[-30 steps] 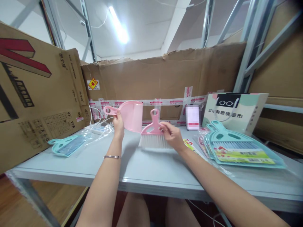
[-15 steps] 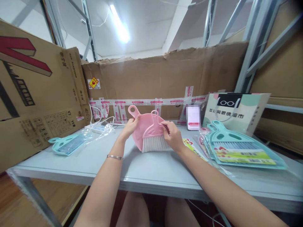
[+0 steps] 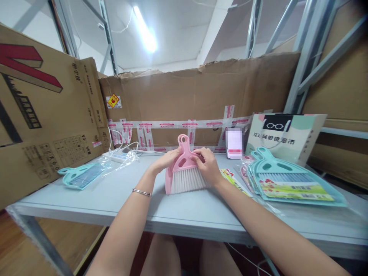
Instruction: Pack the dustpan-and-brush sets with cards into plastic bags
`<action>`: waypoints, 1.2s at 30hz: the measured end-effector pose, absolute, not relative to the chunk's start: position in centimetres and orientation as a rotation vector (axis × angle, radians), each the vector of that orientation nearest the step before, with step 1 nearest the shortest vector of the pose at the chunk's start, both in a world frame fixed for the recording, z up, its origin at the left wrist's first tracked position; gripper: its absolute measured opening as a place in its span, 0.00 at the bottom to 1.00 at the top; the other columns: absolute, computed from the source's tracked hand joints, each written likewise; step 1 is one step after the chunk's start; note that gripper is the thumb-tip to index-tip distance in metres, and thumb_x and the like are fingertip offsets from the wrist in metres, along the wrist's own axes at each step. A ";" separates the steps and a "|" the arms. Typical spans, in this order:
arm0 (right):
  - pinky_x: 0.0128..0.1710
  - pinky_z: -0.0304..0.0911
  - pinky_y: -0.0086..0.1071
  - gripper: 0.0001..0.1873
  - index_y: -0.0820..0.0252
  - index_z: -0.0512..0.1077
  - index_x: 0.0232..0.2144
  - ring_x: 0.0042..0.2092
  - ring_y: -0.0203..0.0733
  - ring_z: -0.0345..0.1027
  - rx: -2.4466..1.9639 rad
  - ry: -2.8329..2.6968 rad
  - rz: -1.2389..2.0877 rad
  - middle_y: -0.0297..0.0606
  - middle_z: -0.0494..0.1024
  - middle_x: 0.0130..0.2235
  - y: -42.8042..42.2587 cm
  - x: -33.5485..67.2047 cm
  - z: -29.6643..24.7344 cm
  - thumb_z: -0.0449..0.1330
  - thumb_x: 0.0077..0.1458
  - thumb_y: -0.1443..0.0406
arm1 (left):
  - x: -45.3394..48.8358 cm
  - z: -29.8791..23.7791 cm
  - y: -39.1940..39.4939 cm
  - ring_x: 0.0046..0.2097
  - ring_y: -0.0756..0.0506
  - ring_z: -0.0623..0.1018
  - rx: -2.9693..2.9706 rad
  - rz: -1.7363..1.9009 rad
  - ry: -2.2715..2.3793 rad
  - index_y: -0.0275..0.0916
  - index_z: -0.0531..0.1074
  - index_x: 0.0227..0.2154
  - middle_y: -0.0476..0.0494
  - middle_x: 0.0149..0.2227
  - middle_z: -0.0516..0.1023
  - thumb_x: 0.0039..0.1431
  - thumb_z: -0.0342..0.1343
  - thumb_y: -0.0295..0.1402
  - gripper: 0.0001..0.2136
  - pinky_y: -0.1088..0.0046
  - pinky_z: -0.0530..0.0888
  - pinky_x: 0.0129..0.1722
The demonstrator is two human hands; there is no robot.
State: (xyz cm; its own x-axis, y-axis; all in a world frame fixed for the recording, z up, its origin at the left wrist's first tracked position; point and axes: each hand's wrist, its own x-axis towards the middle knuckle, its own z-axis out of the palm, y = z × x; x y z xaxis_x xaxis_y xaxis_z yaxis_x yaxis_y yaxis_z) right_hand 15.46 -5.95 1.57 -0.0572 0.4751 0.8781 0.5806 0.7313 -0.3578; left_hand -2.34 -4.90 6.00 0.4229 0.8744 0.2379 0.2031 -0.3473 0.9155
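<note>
A pink hand brush [image 3: 188,177] with white bristles lies inside a pink dustpan [image 3: 168,180], the two handles lined up and pointing away from me. My left hand [image 3: 168,159] grips the left side of the set near the handle. On the right side my right hand [image 3: 207,165] has its fingers curled over the brush's back. The set stands tilted on the grey table [image 3: 86,199], bristles toward me.
A stack of bagged teal brush-and-dustpan sets [image 3: 287,180] lies at the right. One bagged teal set [image 3: 82,174] lies at the left beside a white power strip [image 3: 120,156]. Cardboard walls stand behind and left; a paper bag [image 3: 284,134] and a phone [image 3: 234,143] stand at the back.
The dustpan, held apart at the left a second ago, has been brought behind the brush and the two now sit nested together, lowered onto the table.
</note>
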 end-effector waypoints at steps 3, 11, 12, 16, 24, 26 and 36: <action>0.38 0.56 0.38 0.07 0.57 0.68 0.31 0.34 0.43 0.61 -0.876 -1.665 -0.155 0.37 0.72 0.31 -6.1 15.3 1.6 0.54 0.55 0.60 | -1.8 5.9 -5.3 0.33 0.47 0.71 1.949 0.924 0.874 0.36 0.74 0.37 0.46 0.30 0.75 0.50 0.53 0.48 0.19 0.73 0.67 0.35; 0.44 0.59 0.40 0.10 0.59 0.68 0.34 0.41 0.44 0.61 -0.866 -1.452 -0.114 0.40 0.64 0.38 -5.8 15.3 1.4 0.57 0.50 0.59 | -1.1 5.6 -5.2 0.28 0.52 0.63 2.178 1.017 0.749 0.33 0.69 0.30 0.51 0.24 0.64 0.54 0.49 0.45 0.17 0.77 0.62 0.29; 0.45 0.58 0.40 0.14 0.59 0.66 0.37 0.42 0.44 0.61 -0.873 -1.407 -0.109 0.41 0.64 0.39 -5.6 15.4 1.4 0.59 0.48 0.58 | -1.1 5.5 -5.1 0.28 0.52 0.63 2.187 1.030 0.757 0.34 0.69 0.29 0.51 0.24 0.64 0.54 0.48 0.45 0.17 0.77 0.62 0.29; 0.44 0.60 0.40 0.28 0.58 0.61 0.46 0.41 0.43 0.64 -0.925 -1.394 0.180 0.41 0.69 0.41 -4.9 15.9 1.4 0.62 0.43 0.55 | -1.1 5.2 -4.6 0.27 0.52 0.61 2.215 1.094 0.814 0.35 0.67 0.23 0.52 0.22 0.62 0.54 0.47 0.44 0.16 0.77 0.61 0.28; 0.42 0.61 0.38 0.14 0.55 0.74 0.34 0.39 0.44 0.69 -0.922 -1.589 0.456 0.36 0.78 0.36 -5.1 15.3 1.6 0.54 0.52 0.55 | -1.2 6.1 -5.4 0.22 0.53 0.61 2.097 1.228 1.026 0.34 0.71 0.20 0.53 0.17 0.62 0.50 0.51 0.45 0.17 0.78 0.58 0.24; 0.42 0.61 0.38 0.14 0.55 0.74 0.35 0.39 0.44 0.69 -0.933 -1.598 0.448 0.36 0.78 0.36 -5.3 15.2 1.6 0.54 0.52 0.55 | -1.0 6.3 -5.7 0.22 0.53 0.63 1.999 1.273 1.031 0.33 0.74 0.24 0.52 0.16 0.63 0.50 0.52 0.45 0.17 0.78 0.60 0.24; 0.45 0.64 0.41 0.16 0.58 0.76 0.38 0.42 0.46 0.72 -0.896 -1.496 0.613 0.37 0.78 0.41 -6.0 14.8 2.6 0.59 0.47 0.59 | 0.0 6.2 -6.0 0.24 0.53 0.66 1.586 1.333 0.997 0.30 0.78 0.24 0.46 0.21 0.72 0.39 0.62 0.39 0.14 0.76 0.65 0.26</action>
State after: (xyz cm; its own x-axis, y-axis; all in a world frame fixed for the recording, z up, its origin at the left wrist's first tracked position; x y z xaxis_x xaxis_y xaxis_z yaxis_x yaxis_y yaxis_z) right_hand 14.83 -6.00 2.64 0.0252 0.8188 0.5736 0.1814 0.5605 -0.8080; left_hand 0.03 -5.99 6.20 0.1268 0.9308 0.3430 0.0655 -0.3528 0.9334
